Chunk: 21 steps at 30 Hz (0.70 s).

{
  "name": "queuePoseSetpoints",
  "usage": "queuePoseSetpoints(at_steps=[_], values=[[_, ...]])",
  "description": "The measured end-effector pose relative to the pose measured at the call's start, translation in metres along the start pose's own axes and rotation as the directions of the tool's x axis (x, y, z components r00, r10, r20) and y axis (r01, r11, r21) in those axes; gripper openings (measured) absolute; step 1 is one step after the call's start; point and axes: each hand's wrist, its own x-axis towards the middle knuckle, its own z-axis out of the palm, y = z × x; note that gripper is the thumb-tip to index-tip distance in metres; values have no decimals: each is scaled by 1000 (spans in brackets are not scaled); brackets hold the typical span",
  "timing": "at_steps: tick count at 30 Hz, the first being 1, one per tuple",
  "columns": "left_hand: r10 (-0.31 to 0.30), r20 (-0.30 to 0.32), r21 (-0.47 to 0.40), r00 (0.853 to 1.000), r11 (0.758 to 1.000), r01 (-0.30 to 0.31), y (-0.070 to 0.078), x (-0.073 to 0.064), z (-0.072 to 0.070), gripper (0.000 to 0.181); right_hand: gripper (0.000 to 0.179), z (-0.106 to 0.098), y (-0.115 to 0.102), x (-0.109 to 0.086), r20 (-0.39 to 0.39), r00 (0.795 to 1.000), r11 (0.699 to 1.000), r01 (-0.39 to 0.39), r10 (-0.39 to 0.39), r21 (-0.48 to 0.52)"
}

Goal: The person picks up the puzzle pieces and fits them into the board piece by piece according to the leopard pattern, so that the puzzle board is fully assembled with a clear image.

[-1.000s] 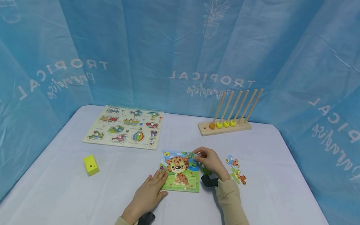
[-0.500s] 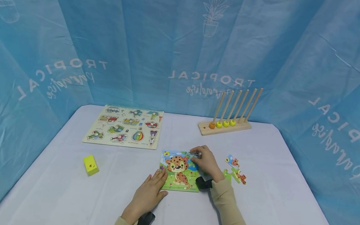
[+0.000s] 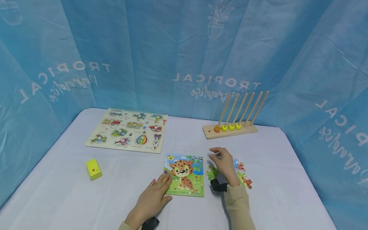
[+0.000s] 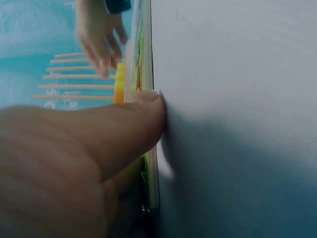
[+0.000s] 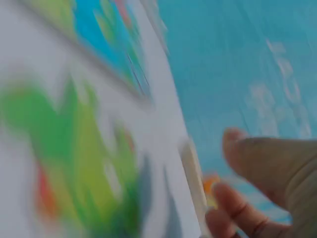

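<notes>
A square leopard puzzle [image 3: 184,176] lies in front of me, its picture filled up to the leafy upper right corner. My left hand [image 3: 154,196] rests flat across its left edge, fingers straight; in the left wrist view the thumb [image 4: 133,121] lies at the board's side. Just right of the puzzle, my right hand [image 3: 224,163] hovers with fingers loosely bent and nothing between them. Below it is a green puzzle piece [image 3: 211,173], large and blurred in the right wrist view. More loose pieces [image 3: 245,180] lie right of the hand, partly hidden by it.
Behind on the left is a peg puzzle board [image 3: 128,129] with vehicle pictures. A yellow block [image 3: 93,169] stands on the white table [image 3: 60,198] at left. Toward the back right is a wooden bead stand [image 3: 232,131] with upright rods. Blue curtains [image 3: 187,43] surround the table.
My right hand has let go of a puzzle piece at the board's upper right corner, where it now lies, and moved off to the right. The left hand has stayed in place.
</notes>
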Motion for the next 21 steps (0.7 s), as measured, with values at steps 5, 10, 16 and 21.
queuePoseSetpoints(at_steps=[5, 10, 16, 21], values=[[3, -2, 2, 1000, 1000, -3, -1, 2, 1, 63, 44, -48, 31, -8, -4, 993, 991, -122, 122, -49], [4, 12, -4, 1000, 1000, -4, 0, 2, 1, 63, 58, -76, 53, -19, 91, 970, 972, -217, 225, -92], [2, 2, -9, 1000, 1000, -2, 1, 2, 1, 63, 55, -79, 52, -19, 96, 975, 975, -190, 201, -115], [-7, 9, -2, 1000, 1000, 7, -1, 2, 3, 64, 49, -71, 47, -15, 78, 973, 973, -211, 219, -97]])
